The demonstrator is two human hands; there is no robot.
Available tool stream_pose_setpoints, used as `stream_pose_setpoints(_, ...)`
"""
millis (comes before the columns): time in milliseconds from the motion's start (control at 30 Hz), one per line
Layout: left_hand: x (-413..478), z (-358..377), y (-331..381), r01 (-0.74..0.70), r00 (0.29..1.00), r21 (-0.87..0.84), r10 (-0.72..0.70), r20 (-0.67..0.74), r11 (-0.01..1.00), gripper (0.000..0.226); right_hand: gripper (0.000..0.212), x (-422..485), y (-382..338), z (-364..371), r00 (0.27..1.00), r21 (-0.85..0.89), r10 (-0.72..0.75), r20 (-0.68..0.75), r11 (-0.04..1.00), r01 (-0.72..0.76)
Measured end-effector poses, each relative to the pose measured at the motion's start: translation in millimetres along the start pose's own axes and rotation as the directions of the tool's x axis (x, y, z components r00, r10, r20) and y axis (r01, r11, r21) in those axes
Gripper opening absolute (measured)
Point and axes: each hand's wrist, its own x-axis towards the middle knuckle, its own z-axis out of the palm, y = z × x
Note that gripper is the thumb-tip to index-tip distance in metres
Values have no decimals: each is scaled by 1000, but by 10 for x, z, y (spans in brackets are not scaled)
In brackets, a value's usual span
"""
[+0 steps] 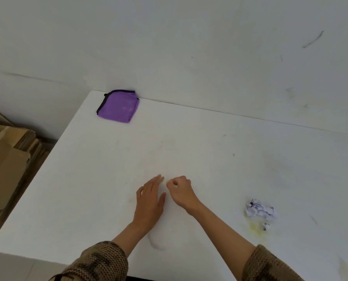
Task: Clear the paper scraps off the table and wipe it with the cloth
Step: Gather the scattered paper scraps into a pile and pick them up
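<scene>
A crumpled white paper ball with dark print (260,209) lies on the white table (108,179), well to the right of both hands, beside a yellowish stain (255,228). The right hand (181,192) is curled, fingertips pinched together; whether a scrap is held cannot be told. The left hand (151,201) is pressed flat alongside. Tiny white scraps could be missed against the white surface. The folded purple cloth (118,106) sits at the far corner, well apart; wiping early would scatter scraps.

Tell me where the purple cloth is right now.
In the head view the purple cloth lies folded at the table's far-left corner against the wall, far from both hands.
</scene>
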Motion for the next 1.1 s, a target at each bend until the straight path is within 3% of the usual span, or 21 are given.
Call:
stream_pose_setpoints(133, 23, 197, 295, -241, 964, 14, 238, 120, 970, 53, 40, -307, 340, -539, 966, 27, 167, -198, 986, -165)
stream_pose_setpoints(300, 10, 475, 675, -363, 895, -48, 363, 258, 930, 53, 27, -846, 955, -1190, 828, 203, 378, -414, 925, -321)
stream_pose_setpoints(467, -24, 634, 821, -457, 816, -59, 445, 370, 887, 48, 55, -1213, 1513, -1312, 676, 89, 400, -619, 891, -445)
stream_pose_setpoints(600, -38, 672, 840, -535, 745, -36, 490, 453, 844, 45, 34, -1175, 1832, -1166, 654, 46, 423, -627, 858, -511)
stream_pose_setpoints(667, -48, 677, 835, -563, 719, -16, 499, 483, 826, 46, 17, -1175, 1823, -1128, 626, 27, 378, -682, 868, -495)
stream_pose_setpoints(833, -74, 631, 809, -544, 728, -9, 477, 492, 839, 45, 35, -1217, 1732, -1130, 586, -37, 242, -773, 906, -422)
stream_pose_setpoints(933, -93, 596, 711, -523, 749, -10, 466, 471, 852, 44, 27, -1170, 1634, -1109, 559, -21, 156, -815, 954, -298)
stream_pose_setpoints(1033, -93, 503, 543, -462, 804, -5, 421, 419, 887, 50, 21, -991, 1408, -961, 607, -56, 51, -793, 986, -156)
stream_pose_setpoints(1100, -76, 405, 365, -393, 858, 4, 365, 360, 920, 52, 19, -805, 1217, -766, 675, -96, -24, -737, 993, -69)
